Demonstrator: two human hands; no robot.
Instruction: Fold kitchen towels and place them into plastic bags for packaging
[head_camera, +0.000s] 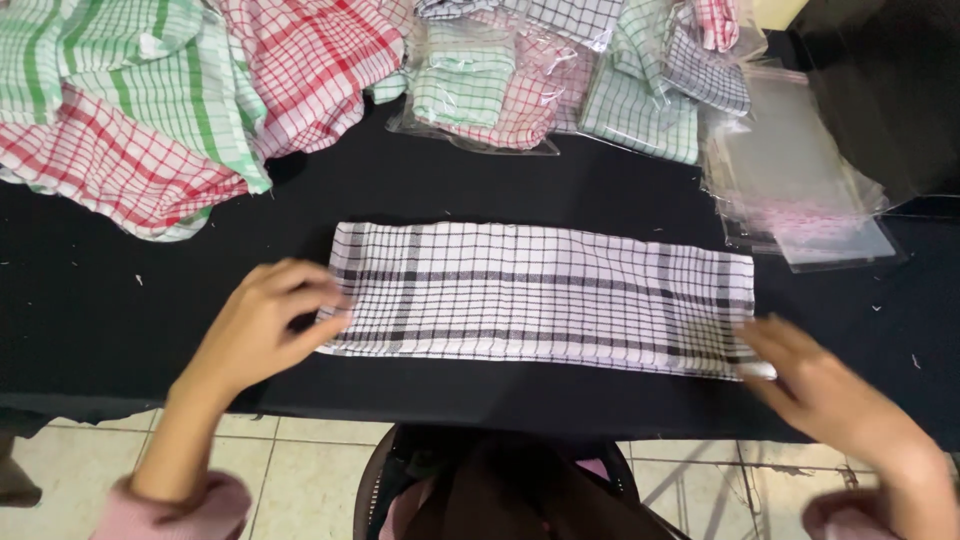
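So the cloth (540, 298) is a thin woven cotton one, white with a black check and darker stripes, folded into one long flat strip lying across the middle of the black table (560, 190), near the front edge. The left hand (262, 322) is at its left end, fingers curled loosely with the tips pinching the short edge. The right hand (820, 385) sits at the right end, fingers stretched out mostly flat on the near corner; it's motion-blurred, so can't tell if it's actually gripping anything. Both sleeves are pink and fuzzy-looking. Back left there's a rumpled heap of loose cloths (160, 100), red check and green check, soft and wrinkly; I can't count them cleanly. Along the back middle, folded cloths sealed in shiny clear bags (530, 85), at least four, in green, red and grey check. On the right, a slippery stack of empty clear plastic bags (800, 170). Pale tiled floor (290, 470) below the table edge.
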